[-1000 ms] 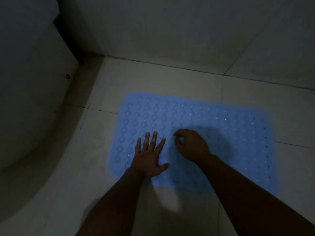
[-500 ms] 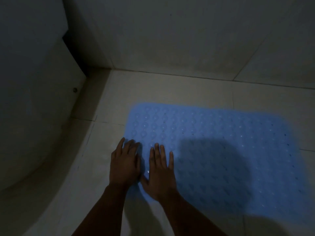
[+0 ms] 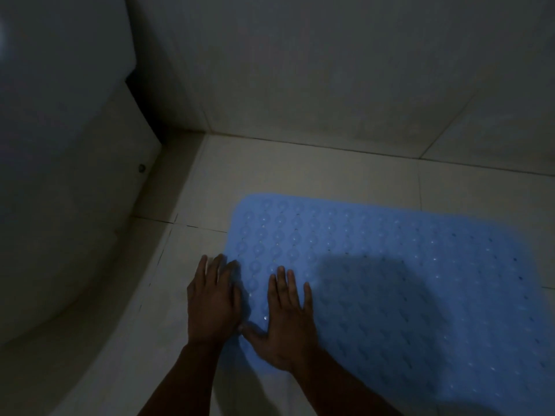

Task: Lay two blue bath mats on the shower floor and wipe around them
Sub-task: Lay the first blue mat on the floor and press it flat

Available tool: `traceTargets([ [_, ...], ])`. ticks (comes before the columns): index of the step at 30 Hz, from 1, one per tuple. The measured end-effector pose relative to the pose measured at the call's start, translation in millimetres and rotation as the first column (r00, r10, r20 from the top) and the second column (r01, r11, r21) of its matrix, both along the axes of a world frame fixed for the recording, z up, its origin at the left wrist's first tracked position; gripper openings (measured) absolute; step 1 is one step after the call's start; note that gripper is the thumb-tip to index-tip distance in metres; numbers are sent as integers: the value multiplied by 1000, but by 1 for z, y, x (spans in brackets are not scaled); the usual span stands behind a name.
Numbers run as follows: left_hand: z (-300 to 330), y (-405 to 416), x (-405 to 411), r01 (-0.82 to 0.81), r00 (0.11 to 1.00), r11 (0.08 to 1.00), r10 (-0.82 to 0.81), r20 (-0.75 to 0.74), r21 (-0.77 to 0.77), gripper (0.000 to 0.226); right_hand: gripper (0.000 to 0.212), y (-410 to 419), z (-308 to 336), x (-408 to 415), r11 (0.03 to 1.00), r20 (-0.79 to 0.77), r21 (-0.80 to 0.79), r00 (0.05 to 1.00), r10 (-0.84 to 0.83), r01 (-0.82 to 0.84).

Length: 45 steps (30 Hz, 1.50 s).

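Blue bath mat (image 3: pixel 390 280) lies flat on tiled shower floor (image 3: pixel 300 172), near corner; left hand (image 3: pixel 213 304) flat, fingers straight, straddling mat's left edge; right hand (image 3: pixel 286 321) just beside it, palm down on mat, fingers spread; neither grip holds anything.

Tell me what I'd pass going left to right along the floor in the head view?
Curved white fixture → bare floor tiles → left hand → right hand → blue bath mat stretching to the right edge.
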<state>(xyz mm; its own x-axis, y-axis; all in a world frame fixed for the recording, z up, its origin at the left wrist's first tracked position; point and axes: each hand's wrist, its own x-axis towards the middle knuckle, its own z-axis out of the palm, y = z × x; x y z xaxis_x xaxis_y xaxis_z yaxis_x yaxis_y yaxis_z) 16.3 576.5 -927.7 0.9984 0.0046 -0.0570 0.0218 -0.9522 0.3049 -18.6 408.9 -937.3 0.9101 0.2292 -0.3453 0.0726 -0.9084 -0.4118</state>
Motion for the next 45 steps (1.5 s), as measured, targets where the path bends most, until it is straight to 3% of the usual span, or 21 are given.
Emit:
traceTargets([
  [3,5,1,2,21,1000,1000,-21,-12,-3,56,113,-2,21,19,1000,-118,-5,993,5,-6],
  [5,4,1,1,53,998,999,-53,-41,-2,56,88,-8,36,42,1000,-151,11,988,12,-10],
  [8,5,-4,-4,109,991,994,-111,-76,-26,57,50,-33,46,61,990,0,119,997,-75,74],
  [10,3,-11,-10,181,980,983,-183,-85,-22,57,38,-53,47,61,979,153,178,980,-131,103],
  [12,-5,-20,-19,291,953,957,-289,-92,3,60,32,-69,44,56,966,212,220,960,-182,134],
  [15,-15,-32,-30,405,909,911,-391,-143,81,83,31,-85,41,54,961,221,226,952,-212,161],
  [18,-19,-40,-35,406,912,905,-393,-113,130,97,29,-97,33,54,964,258,216,944,-206,152],
  [30,-28,-37,-38,357,934,929,-354,-45,93,97,29,-107,23,41,958,303,266,934,-190,109],
  [32,-19,-37,-33,344,934,936,-334,-127,75,93,33,-106,31,39,972,214,196,961,-175,133],
  [36,21,-38,2,404,833,913,-341,-436,57,115,41,-112,56,32,985,-218,-20,961,-172,172],
  [38,47,-46,14,435,827,894,-350,-440,104,109,50,-121,69,27,982,-300,-58,935,-190,181],
  [42,94,-90,23,461,826,874,-359,-433,155,70,57,-159,104,36,967,-285,-85,924,-256,241],
  [45,129,-139,32,505,817,851,-419,-396,142,63,59,-202,140,49,941,-270,-100,902,-338,323],
])
